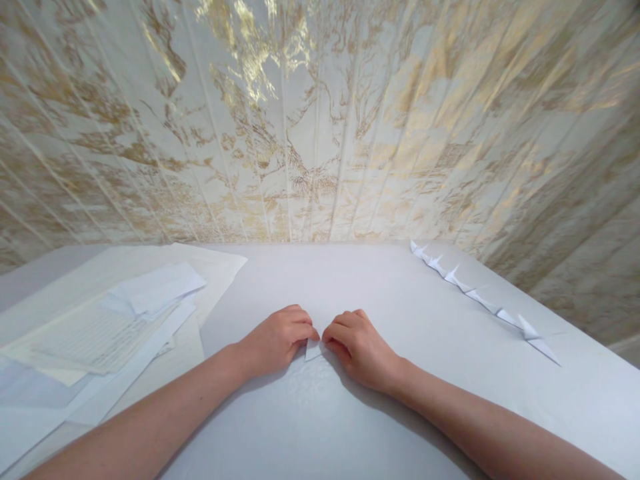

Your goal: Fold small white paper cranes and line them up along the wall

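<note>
A small folded piece of white paper (313,350) is between my two hands, just above or on the middle of the white table. My left hand (280,339) pinches its left side, thumb and fingers pressed together. From the other side, my right hand (360,350) is closed at the paper's right edge, its fingertips bent in towards it. Part of the paper is hidden by the fingers. Over on the right lies a slanting row of several folded white paper figures with pointed tips, the nearest paper figure (537,341) being the largest in view.
Loose paper sheets (220,267), some with printed lines, overlap on the left of the table (300,427). A folded white paper stack (165,290) lies on top of them. Behind the table hangs a white and gold patterned curtain (310,133).
</note>
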### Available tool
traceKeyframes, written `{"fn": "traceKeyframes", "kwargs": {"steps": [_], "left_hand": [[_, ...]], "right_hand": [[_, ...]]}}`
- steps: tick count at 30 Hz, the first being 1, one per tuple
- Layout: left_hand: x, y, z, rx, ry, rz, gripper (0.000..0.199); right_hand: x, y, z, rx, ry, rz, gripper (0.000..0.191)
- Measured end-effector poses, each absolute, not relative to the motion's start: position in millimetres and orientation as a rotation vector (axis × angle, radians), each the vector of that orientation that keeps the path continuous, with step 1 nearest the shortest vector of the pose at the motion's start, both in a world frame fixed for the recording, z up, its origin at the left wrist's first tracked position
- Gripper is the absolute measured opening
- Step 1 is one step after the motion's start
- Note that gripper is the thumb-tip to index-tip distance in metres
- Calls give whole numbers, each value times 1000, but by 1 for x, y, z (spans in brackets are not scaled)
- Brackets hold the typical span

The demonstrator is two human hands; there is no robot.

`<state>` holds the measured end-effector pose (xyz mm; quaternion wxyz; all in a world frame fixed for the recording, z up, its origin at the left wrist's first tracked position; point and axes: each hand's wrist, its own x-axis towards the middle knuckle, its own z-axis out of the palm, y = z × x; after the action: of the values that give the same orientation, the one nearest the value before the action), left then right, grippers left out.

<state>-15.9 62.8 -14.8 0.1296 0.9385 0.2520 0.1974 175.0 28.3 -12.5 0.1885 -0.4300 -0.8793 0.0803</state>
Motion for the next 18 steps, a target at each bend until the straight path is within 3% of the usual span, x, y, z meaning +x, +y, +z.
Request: {"fn": "traceKeyframes", "kwargs": {"steps": [8,18], "left_hand": [[-8,38,-9,2873,839,687,17],[-7,45,-14,2636,668,572,20]], "right_hand": [[190,31,-8,-948,-2579,289,23],[194,31,2,-931,-2621,486,19]]}}
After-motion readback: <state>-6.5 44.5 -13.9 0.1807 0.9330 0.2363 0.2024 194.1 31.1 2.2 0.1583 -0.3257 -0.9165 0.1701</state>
